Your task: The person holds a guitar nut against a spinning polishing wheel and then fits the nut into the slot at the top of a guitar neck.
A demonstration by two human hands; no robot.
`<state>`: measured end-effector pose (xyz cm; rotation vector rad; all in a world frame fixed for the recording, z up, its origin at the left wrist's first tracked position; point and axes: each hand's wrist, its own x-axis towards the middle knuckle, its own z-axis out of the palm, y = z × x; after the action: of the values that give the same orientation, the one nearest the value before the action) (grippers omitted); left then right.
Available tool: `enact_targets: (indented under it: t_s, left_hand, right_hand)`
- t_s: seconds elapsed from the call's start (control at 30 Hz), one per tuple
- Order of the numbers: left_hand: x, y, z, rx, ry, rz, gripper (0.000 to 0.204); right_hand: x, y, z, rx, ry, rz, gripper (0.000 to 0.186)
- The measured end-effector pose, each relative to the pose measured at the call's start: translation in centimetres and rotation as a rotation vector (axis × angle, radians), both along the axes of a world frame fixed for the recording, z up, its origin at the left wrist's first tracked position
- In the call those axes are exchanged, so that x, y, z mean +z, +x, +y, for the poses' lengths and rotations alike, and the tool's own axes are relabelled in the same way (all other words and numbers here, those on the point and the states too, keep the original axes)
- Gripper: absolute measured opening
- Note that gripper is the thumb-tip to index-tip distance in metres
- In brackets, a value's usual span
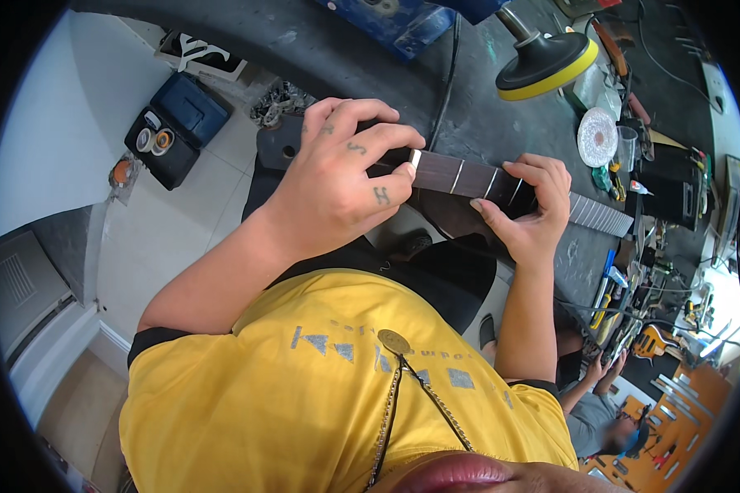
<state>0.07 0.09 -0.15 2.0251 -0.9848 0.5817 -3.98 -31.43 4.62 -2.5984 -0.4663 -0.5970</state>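
A dark guitar neck with pale metal frets lies across in front of me, its headstock to the left and its far end resting over the dark bench. My left hand is closed over the headstock end, fingertips at the small white nut. What is under its palm is hidden. Further right, my right hand grips the neck across its width, thumb on the near edge and fingers on the far edge.
Above the neck hangs a black and yellow round sanding pad on a spindle. The dark workbench holds a glittery disc, pens and tools on the right. An open toolbox with tape rolls stands left. Another person works at lower right.
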Motion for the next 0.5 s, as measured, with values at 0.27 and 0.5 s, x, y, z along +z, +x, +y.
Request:
enact_targets:
  t_s: [0.27,0.5]
  left_hand:
    - [-0.25,0.12,-0.2,-0.014,-0.024,-0.028,0.038]
    - [-0.19,0.39,-0.33,-0.003,0.008,-0.065,0.042]
  right_hand:
    - [-0.03,0.04,0.11,-0.005,0.013,0.002,0.057]
    - [-0.02,0.34,-0.04,0.009,0.004,-0.006,0.056]
